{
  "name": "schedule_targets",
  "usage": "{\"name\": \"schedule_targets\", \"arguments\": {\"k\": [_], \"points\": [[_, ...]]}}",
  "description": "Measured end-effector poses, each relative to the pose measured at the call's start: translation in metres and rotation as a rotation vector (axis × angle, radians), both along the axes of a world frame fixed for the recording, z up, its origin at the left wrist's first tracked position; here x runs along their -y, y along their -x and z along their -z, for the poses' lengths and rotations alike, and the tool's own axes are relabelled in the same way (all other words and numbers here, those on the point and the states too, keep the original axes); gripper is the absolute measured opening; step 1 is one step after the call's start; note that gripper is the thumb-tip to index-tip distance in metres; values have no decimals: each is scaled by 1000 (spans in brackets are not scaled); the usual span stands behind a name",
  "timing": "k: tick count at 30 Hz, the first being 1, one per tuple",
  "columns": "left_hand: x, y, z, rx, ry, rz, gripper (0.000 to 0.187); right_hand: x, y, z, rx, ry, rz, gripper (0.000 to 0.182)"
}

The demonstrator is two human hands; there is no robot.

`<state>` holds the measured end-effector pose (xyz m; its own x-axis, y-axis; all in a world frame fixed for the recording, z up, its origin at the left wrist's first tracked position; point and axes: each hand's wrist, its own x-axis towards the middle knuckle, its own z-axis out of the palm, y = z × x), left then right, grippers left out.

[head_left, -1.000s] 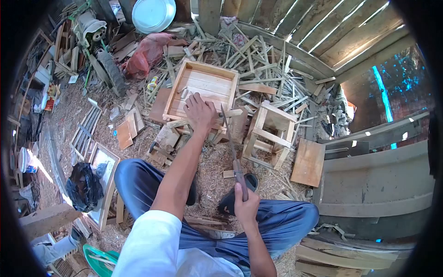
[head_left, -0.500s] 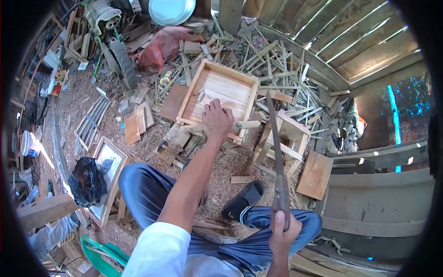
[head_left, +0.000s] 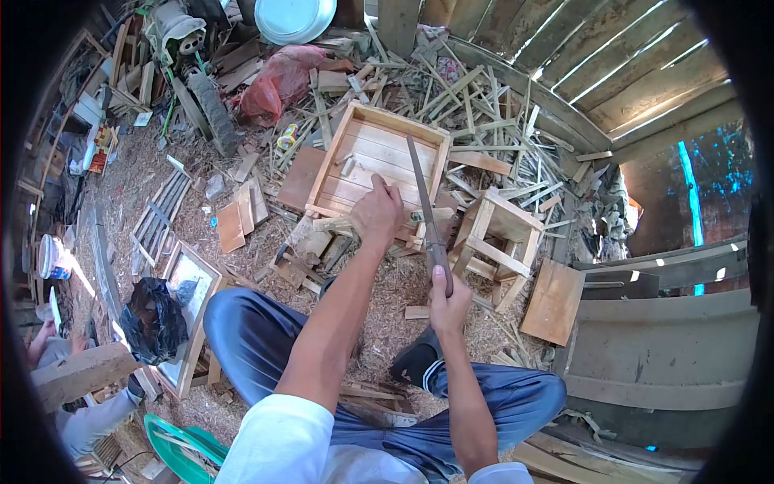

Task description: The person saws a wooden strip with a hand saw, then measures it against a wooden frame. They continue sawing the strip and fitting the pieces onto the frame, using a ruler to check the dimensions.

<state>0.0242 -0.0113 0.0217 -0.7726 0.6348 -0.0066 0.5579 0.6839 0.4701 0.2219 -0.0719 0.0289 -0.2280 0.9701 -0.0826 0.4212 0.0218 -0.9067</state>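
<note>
My left hand (head_left: 376,213) presses down on a thin wooden stick (head_left: 423,216) that lies across the near edge of a shallow wooden tray (head_left: 379,153). My right hand (head_left: 448,303) grips the wooden handle of a long machete (head_left: 425,208), whose blade points away from me and crosses the stick just right of my left hand. I sit with my legs in blue trousers on either side, and a black sandal (head_left: 411,363) is on my right foot.
A small wooden stool (head_left: 496,242) stands right of the tray, with a flat board (head_left: 554,300) beyond it. Scrap sticks litter the sawdust floor. A framed panel (head_left: 184,306) and black bag (head_left: 150,321) lie left. Another person's hand (head_left: 50,339) shows far left.
My right hand swung the machete back and up toward me, then brought it forward so the blade now lies over the stick. My left hand stayed on the stick.
</note>
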Motion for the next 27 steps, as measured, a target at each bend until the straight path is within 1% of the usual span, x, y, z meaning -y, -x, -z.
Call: {"name": "schedule_targets", "arguments": {"k": [2, 5, 6, 11, 13, 14, 15, 16, 17, 18, 20, 22, 23, 25, 26, 27], "points": [[-1, 1, 1, 4, 8, 4, 29, -2, 4, 3, -14, -11, -6, 48], [-2, 2, 4, 15, 10, 16, 29, 2, 6, 4, 56, -81, -34, 49], [-1, 3, 5, 20, 5, 24, 28, 5, 7, -5, 67, -97, -51, 48], [-6, 3, 3, 23, 17, 52, 27, 45, -10, -20, 123, -131, -40, 47], [0, 1, 6, 46, 51, 69, 26, 53, -13, -28, -1, -41, 30, 45], [2, 0, 6, 29, 19, 65, 25, 41, -8, -33, 55, -27, -9, 38], [-1, 0, 6, 5, -26, 62, 25, 25, 3, -30, 64, -20, -3, 38], [-1, 0, 9, 5, -66, 20, 20, 12, 14, -28, 155, -14, -25, 36], [-1, -1, 10, 8, -69, 23, 20, 4, 18, -27, 241, -15, -50, 35], [0, -1, 12, 9, -78, 18, 21, 7, 13, -26, 243, -17, -46, 35], [-3, 1, 7, 4, -100, 10, 21, 22, -2, -26, 161, -70, -98, 35], [-4, 1, 3, 42, -50, 11, 21, 57, -27, -27, 70, -55, -26, 39], [-5, 2, 3, 38, -53, -4, 21, 51, -25, -25, 66, -58, -41, 39], [1, -2, 9, 21, -44, 41, 20, 47, -22, -27, 95, 47, 3, 39], [2, -3, 12, -7, -48, 37, 19, 27, -4, -22, 40, 54, -11, 40], [0, 0, 13, -13, -47, 37, 19, 5, 21, -25, 81, 39, -17, 41]]}}
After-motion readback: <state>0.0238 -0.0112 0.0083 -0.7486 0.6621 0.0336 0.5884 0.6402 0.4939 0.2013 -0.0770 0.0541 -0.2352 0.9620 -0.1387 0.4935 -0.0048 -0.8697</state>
